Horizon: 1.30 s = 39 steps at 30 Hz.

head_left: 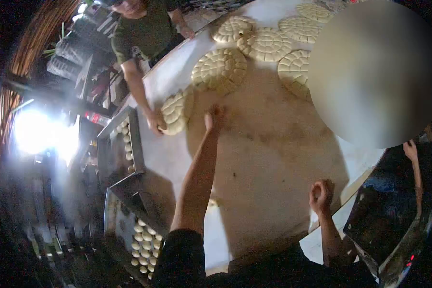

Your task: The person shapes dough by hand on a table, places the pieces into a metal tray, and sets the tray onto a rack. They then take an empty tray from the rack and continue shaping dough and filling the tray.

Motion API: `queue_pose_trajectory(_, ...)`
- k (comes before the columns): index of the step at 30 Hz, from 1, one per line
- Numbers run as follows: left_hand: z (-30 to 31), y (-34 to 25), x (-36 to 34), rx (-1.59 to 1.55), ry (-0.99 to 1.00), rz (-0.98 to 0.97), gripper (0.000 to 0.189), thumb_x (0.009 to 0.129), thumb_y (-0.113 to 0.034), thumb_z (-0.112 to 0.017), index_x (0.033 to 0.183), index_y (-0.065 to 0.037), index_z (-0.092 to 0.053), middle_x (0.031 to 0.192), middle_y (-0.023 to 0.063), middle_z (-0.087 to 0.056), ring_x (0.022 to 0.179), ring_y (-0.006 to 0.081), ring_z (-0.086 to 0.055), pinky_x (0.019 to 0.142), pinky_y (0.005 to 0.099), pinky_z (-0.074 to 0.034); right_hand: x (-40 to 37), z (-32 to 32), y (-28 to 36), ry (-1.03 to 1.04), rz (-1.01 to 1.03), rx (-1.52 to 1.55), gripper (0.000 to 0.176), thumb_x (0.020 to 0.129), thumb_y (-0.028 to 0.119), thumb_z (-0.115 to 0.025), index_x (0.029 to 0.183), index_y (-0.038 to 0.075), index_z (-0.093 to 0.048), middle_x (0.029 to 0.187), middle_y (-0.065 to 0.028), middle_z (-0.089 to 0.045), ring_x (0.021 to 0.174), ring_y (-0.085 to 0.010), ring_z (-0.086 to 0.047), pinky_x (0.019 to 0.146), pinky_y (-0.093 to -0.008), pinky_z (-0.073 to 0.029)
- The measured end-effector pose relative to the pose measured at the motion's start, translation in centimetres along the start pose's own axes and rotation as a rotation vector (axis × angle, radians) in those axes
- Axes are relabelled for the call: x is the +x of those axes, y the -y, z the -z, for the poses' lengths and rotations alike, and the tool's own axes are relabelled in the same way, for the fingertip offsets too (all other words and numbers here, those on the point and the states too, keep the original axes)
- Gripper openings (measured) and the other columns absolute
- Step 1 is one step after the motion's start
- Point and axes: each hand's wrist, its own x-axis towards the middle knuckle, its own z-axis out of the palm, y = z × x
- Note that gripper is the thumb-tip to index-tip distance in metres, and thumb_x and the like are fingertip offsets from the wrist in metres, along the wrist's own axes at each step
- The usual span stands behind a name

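My left hand (215,117) reaches over the middle of the floury table (273,158), just below a scored round of dough (219,69). Its fingers are blurred against the tabletop, so their pose and anything in them cannot be made out. Nearer the table's right edge, my right hand (320,196) is raised with its fingers curled into a loose fist; nothing shows in it. Left of my left hand lies another scored dough piece (175,114), with a co-worker's hand (154,121) at its lower left edge.
Several more scored rounds (271,44) lie at the table's far side. Two metal trays (140,141) (111,206) with small dough balls stand at the left. The co-worker (146,36) stands across the table. Another person's arm (417,177) shows at the right, beside a large blurred disc.
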Motion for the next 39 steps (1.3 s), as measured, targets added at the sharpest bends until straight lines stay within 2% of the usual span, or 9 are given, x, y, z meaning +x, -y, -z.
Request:
queue_pose_trajectory(4,-6.5,-5.4,8.5,0.014,-0.409,0.133,0.045,0.088,-0.023,-0.067,0.128,-0.005,-0.055,0.117,0.0105,-0.061,0.106,0.0254,-0.06,0.086,0.0389,-0.049,1.9,0.0,1.1,0.039,-0.036,0.022,0.015,0.081,0.015,-0.063,0.079,0.007,-0.05,0.075,-0.0091,-0.05,0.076,-0.0292,-0.05,0.078,-0.0425,-0.035)
queue_pose_trajectory(11,-10.3,-6.2,8.2,-0.224,-0.458,0.139,0.056,0.084,-0.022,-0.073,0.132,-0.004,-0.05,0.121,0.0123,-0.057,0.107,0.0274,-0.058,0.08,0.0414,-0.051,2.2,0.6,1.5,0.026,-0.118,0.076,0.011,0.079,0.012,-0.064,0.079,0.008,-0.053,0.075,-0.0099,-0.053,0.076,-0.0311,-0.053,0.077,-0.0457,-0.038)
queue_pose_trajectory(16,-7.8,-0.9,-2.7,-0.417,-0.269,0.102,0.065,0.082,-0.022,-0.078,0.135,-0.004,-0.046,0.124,0.0136,-0.055,0.109,0.0288,-0.057,0.076,0.0432,-0.052,0.8,-1.1,-0.3,-0.097,-0.001,0.039,0.009,0.078,0.01,-0.063,0.078,0.007,-0.055,0.076,-0.01,-0.054,0.079,-0.0301,-0.053,0.078,-0.0464,-0.039)
queue_pose_trajectory(19,-9.9,-3.4,-15.3,-0.186,-0.321,0.193,0.054,0.082,-0.029,-0.079,0.121,0.001,-0.056,0.111,0.014,-0.06,0.1,0.0248,-0.06,0.074,0.0358,-0.052,0.4,-1.3,-0.8,-0.084,0.047,-0.153,0.009,0.078,0.016,-0.064,0.077,0.007,-0.061,0.079,-0.0113,-0.06,0.082,-0.0323,-0.058,0.087,-0.0486,-0.039)
queue_pose_trajectory(22,-9.8,0.8,-26.2,-0.413,0.072,-0.085,0.046,0.084,-0.027,-0.077,0.114,-0.001,-0.056,0.108,0.0125,-0.062,0.101,0.0229,-0.062,0.072,0.0321,-0.054,-0.2,-2.1,-1.5,-0.092,-0.032,0.101,0.019,0.076,0.021,-0.069,0.076,0.004,-0.063,0.078,-0.0144,-0.062,0.078,-0.0342,-0.06,0.08,-0.0453,-0.046)
queue_pose_trajectory(24,-11.7,0.2,-37.1,-0.453,-0.158,-0.062,0.038,0.086,-0.024,-0.075,0.109,0.0,-0.057,0.105,0.0126,-0.063,0.1,0.0225,-0.061,0.069,0.0346,-0.055,-2.6,-2.6,2.0,-0.043,-0.112,0.415,0.024,0.081,0.027,-0.069,0.082,0.003,-0.067,0.083,-0.0146,-0.066,0.078,-0.0295,-0.064,0.071,-0.0427,-0.049)
queue_pose_trajectory(26,-8.6,11.7,-37.5,-0.368,-0.133,-0.49,0.033,0.088,-0.026,-0.071,0.104,-0.001,-0.059,0.103,0.0152,-0.062,0.1,0.0304,-0.06,0.076,0.0449,-0.053,-5.8,-3.2,6.4,0.022,-0.157,0.621,0.023,0.082,0.026,-0.069,0.085,0.003,-0.065,0.084,-0.0135,-0.065,0.078,-0.028,-0.063,0.072,-0.0417,-0.049)
queue_pose_trajectory(30,-1.6,6.4,-48.7,-0.214,0.019,-0.186,0.031,0.088,-0.025,-0.071,0.103,-0.002,-0.059,0.101,0.015,-0.062,0.099,0.0307,-0.059,0.076,0.0452,-0.052,-13.9,-6.5,15.9,0.137,-0.152,0.782,0.024,0.084,0.024,-0.069,0.093,0.003,-0.06,0.086,-0.0115,-0.063,0.08,-0.025,-0.061,0.073,-0.0396,-0.048)
queue_pose_trajectory(39,8.1,2.2,-50.3,0.184,0.103,-0.289,0.026,0.087,-0.024,-0.069,0.1,-0.003,-0.059,0.098,0.0144,-0.062,0.095,0.0314,-0.059,0.076,0.0458,-0.05,-20.8,-9.3,21.2,-0.185,-0.291,0.652,0.032,0.088,0.019,-0.068,0.109,0.004,-0.049,0.091,-0.0069,-0.058,0.084,-0.0181,-0.057,0.076,-0.035,-0.048)
